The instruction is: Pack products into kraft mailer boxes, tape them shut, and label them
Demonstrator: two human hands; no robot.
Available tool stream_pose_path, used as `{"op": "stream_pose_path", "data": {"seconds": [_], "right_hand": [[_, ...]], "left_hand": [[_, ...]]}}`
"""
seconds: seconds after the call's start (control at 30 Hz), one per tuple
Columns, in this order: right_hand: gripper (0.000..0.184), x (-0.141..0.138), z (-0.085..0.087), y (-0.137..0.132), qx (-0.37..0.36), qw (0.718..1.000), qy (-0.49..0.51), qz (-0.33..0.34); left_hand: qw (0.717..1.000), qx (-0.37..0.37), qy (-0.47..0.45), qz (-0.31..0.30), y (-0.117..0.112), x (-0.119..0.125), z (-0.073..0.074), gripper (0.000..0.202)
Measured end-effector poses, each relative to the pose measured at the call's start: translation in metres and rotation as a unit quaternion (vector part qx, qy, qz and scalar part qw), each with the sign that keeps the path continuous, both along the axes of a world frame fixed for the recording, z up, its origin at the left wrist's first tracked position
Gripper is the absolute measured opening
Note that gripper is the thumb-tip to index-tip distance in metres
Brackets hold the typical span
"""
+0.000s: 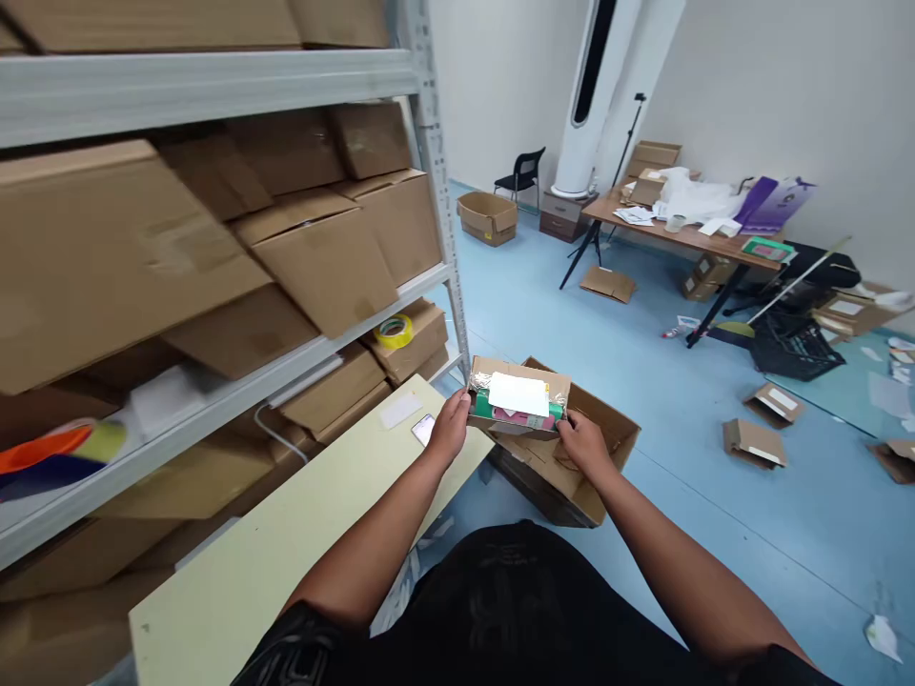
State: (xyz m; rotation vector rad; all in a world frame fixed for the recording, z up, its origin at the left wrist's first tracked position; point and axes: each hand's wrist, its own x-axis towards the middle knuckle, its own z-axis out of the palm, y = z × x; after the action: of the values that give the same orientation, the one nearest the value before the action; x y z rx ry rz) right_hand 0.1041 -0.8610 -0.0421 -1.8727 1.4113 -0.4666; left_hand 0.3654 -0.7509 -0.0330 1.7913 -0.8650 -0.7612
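Observation:
Between my two hands is a small open cardboard box point(490, 419), held above a larger open carton point(607, 419). Inside the small box lie a white paper slip point(518, 393), a green and pink package point(483, 408) and some clear plastic wrap. My left hand point(452, 425) is closed on the box's left end. Its right end is gripped by my right hand point(582, 442). Just left of my left hand, a phone point(424, 429) and a white card point(400, 410) rest on a pale yellow tabletop point(307, 524).
A metal shelf point(214, 86) full of cardboard boxes stands at the left, with yellow tape point(394, 332) on one box. Small cartons point(755, 443) lie on the blue floor at the right. A cluttered desk point(707, 246), a chair point(520, 176) and another open carton point(488, 217) stand farther back.

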Motion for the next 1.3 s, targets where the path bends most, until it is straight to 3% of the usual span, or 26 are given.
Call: {"op": "stream_pose_path", "data": {"seconds": [0.13, 0.23, 0.3, 0.4, 0.53, 0.67, 0.8, 0.93, 1.13, 1.3], "right_hand": [[0.034, -0.034, 0.007, -0.046, 0.000, 1.000, 0.025, -0.019], [0.039, -0.049, 0.000, -0.074, 0.027, 0.998, 0.046, -0.035], [0.040, -0.058, -0.012, -0.087, 0.048, 0.995, 0.064, -0.057], [0.036, -0.072, -0.036, -0.094, 0.079, 0.991, 0.080, -0.073], [0.030, -0.087, -0.061, -0.088, 0.141, 0.984, 0.076, -0.075], [0.031, -0.081, -0.065, -0.080, 0.139, 0.985, 0.056, -0.091], [0.034, -0.051, -0.060, -0.074, 0.104, 0.990, 0.006, -0.094], [0.038, -0.009, -0.056, -0.066, 0.077, 0.994, -0.053, -0.048], [0.041, 0.053, -0.059, -0.069, 0.099, 0.987, -0.097, 0.086], [0.043, 0.107, -0.068, -0.083, 0.100, 0.962, -0.077, 0.243]], "left_hand": [[0.999, -0.005, -0.017, -0.034, -0.073, -0.030, 0.005, 0.053], [0.997, -0.017, -0.066, -0.031, -0.112, -0.039, 0.012, 0.050], [0.996, -0.033, -0.083, -0.027, -0.126, -0.039, 0.016, 0.047], [0.996, -0.037, -0.072, -0.035, -0.127, -0.034, 0.016, 0.045], [0.996, -0.020, -0.054, -0.064, -0.104, -0.017, 0.005, 0.044], [0.999, -0.003, -0.011, -0.052, -0.074, 0.008, -0.009, 0.047], [0.999, 0.010, 0.019, -0.038, -0.046, 0.033, -0.012, 0.049], [1.000, 0.008, 0.010, -0.012, -0.010, 0.054, -0.011, 0.046], [0.994, 0.009, 0.016, 0.110, 0.063, 0.067, -0.010, 0.042], [0.960, 0.016, 0.020, 0.278, 0.142, 0.033, -0.017, 0.040]]}}
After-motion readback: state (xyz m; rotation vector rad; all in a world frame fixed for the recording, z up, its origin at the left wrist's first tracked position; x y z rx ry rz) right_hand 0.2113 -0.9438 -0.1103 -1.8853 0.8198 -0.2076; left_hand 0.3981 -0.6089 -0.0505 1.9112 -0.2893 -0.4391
